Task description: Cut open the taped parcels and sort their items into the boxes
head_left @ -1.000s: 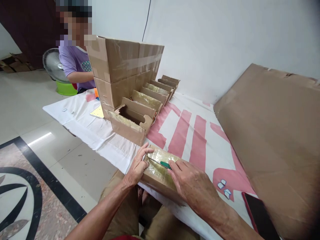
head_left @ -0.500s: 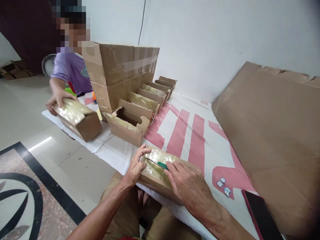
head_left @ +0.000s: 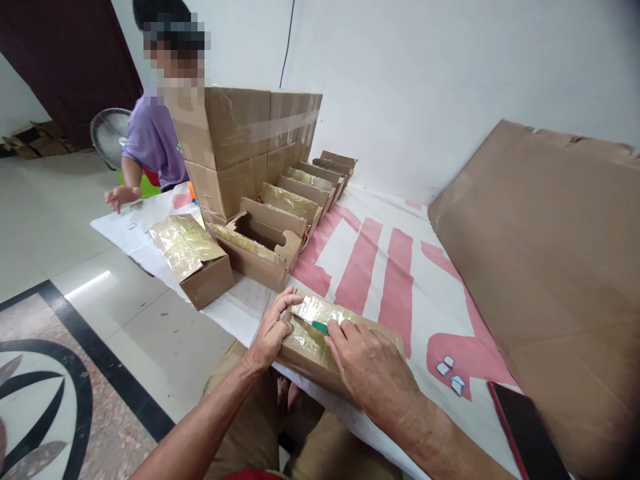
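Observation:
A taped cardboard box [head_left: 313, 363] lies in front of me at the table's near edge. My left hand [head_left: 270, 337] grips its left end, thumb on top and fingers along the far corner. In my right hand [head_left: 367, 357] is a utility knife [head_left: 320, 327] with a green handle. Its thin blade points left and lies along the tape seam on top of the box, close to my left thumb. The right fingers are closed round the handle and hide most of it.
Another taped box [head_left: 187, 247] sits at the table's left edge. Past it is an open box [head_left: 260, 243], with several more in a row behind. Stacked cartons [head_left: 240, 127] rise beside a co-worker [head_left: 155, 140]. A phone [head_left: 530, 427] and large cardboard sheet [head_left: 545, 253] are at right.
The co-worker has set the second taped box down on the table's left side, let go and drawn back. My knife has slid slightly left along the seam; my left hand stays put.

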Motion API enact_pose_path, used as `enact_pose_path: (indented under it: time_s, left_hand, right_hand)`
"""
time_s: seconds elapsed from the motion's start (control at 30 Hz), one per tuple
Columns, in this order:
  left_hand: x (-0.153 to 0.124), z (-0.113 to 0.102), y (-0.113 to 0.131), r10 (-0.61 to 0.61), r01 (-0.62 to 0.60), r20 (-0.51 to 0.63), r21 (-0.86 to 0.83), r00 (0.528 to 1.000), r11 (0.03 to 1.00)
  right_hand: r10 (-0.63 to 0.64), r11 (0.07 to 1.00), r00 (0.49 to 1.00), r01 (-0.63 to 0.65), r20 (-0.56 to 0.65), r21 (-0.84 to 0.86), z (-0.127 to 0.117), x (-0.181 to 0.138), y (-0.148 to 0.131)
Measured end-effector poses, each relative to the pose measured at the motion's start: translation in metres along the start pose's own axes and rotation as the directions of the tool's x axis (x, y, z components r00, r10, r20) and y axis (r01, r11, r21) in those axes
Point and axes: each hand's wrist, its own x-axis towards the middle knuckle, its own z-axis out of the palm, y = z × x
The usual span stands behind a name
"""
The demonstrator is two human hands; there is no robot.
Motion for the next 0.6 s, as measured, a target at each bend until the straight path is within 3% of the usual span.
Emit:
enact_pose_path:
  time_s: [0.13,0.23,0.47,0.6]
  left_hand:
    - [0.002,0.000,0.003,-0.002,0.002,-0.013,0.008,1.000,1.000]
    - [0.003,0.000,0.008,-0.024,0.025,-0.028,0.013,0.999,1.000]
    - [0.002,0.001,0.015,-0.053,0.053,-0.085,-0.005,0.995,0.999]
    - [0.002,0.000,0.014,-0.073,0.074,-0.099,0.009,0.992,0.997]
  right_hand:
    - [0.034,0.999,0.947,-0.036,0.320,-0.001,-0.025,0.004,0.008]
    - [0.038,0.999,0.891,-0.032,0.452,-0.021,-0.043,0.003,0.018]
    - [0.100,0.995,0.837,-0.094,0.538,-0.039,-0.057,-0.026,0.058]
    - [0.079,0.991,0.874,-0.121,0.479,0.059,-0.047,-0.059,0.089]
